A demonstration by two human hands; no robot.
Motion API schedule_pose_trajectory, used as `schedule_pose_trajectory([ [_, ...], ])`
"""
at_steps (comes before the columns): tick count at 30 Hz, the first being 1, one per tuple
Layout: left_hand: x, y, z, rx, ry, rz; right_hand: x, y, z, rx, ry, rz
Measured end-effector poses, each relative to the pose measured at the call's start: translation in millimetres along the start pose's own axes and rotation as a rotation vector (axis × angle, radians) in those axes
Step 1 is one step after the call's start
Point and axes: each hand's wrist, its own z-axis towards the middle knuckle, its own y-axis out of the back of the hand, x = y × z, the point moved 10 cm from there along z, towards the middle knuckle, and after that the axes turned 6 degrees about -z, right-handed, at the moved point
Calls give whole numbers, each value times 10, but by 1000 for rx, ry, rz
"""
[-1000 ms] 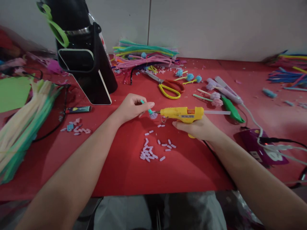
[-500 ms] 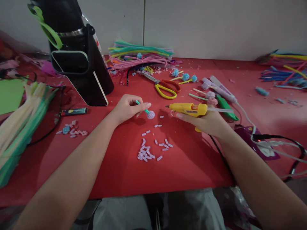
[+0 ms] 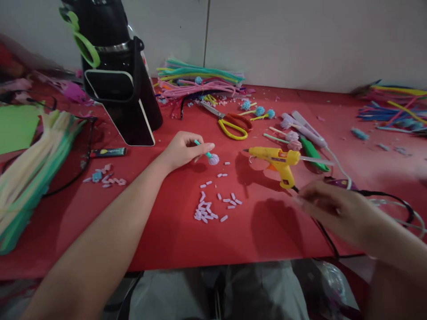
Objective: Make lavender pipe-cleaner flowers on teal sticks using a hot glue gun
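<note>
My left hand (image 3: 183, 150) pinches a small craft flower (image 3: 209, 156), a teal stem with a lilac tuft at its tip, just above the red table (image 3: 160, 231). The yellow glue gun (image 3: 276, 159) stands on the table by itself, nozzle pointing left toward the flower. My right hand (image 3: 328, 209) is blurred by motion, low and in front of the gun, apart from it, with nothing visibly in it. A heap of short lilac pieces (image 3: 213, 206) lies between my hands.
Yellow-handled scissors (image 3: 233, 124), finished small flowers (image 3: 287, 138), a lilac flat iron (image 3: 305, 129) and a green tool (image 3: 312, 153) lie behind the gun. Pipe-cleaner bundles lie at the back (image 3: 200, 78), left (image 3: 33, 169) and right (image 3: 396, 106). A black stand (image 3: 116, 84) is back left; cables and a power strip (image 3: 343, 184) are right.
My right hand has set the glue gun down on the table and drawn back toward me. My left hand keeps the flower in the same place.
</note>
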Motion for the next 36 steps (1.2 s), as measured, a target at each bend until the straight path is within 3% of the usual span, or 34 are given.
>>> schedule_pose_trajectory([
  [2,0,0,-1,-4,1,3,455,-212,-61,217,164,95],
  [4,4,2,-3,-5,0,10,881,-350,34,315,278,99],
  [6,6,5,-5,-5,-5,12,1213,-428,263,290,360,28],
  [9,13,14,-10,-11,-7,2,1542,-694,534,365,480,-72],
  [12,13,15,-11,-15,-9,-14,1782,-827,578,377,676,45],
  [17,-5,3,-6,-8,-13,-31,1797,-872,515,322,785,243],
  [26,-24,12,-6,-18,-21,-22,1901,-1073,513,325,778,100],
  [33,-13,17,-1,-16,-13,-25,1744,-889,582,311,599,308],
  [36,0,19,-3,-19,4,-27,1649,-790,613,228,597,364],
])
